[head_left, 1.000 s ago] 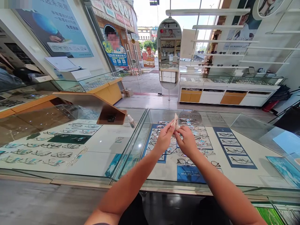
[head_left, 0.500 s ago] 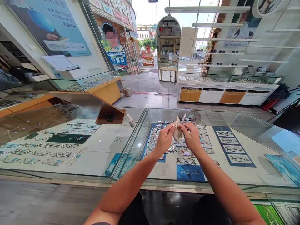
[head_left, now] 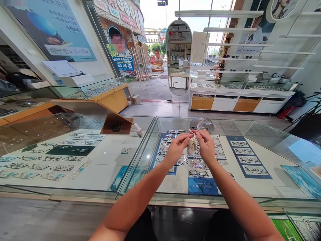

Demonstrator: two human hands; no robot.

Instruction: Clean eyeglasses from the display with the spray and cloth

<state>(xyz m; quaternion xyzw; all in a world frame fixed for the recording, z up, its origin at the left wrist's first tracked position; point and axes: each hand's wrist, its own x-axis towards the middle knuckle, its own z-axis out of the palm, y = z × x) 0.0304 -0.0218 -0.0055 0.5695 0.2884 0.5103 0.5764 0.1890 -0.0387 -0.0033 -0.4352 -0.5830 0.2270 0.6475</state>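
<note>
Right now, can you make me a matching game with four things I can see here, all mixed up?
Things:
1. beige cloth
2. small bottle
3. mirror
4. blue card

Clues:
A. tall and oval, standing beyond the glass case
B. lying inside the glass case
C. pinched by the left hand and the right hand
D. white, off to the left of both hands

Pairs: 1-C, 2-D, 3-A, 4-B.

Bright daylight from ahead, washed-out sky (head_left: pixel 149 13), glare spots on glass counter (head_left: pixel 122 140), wide-angle stretching toward edges
</note>
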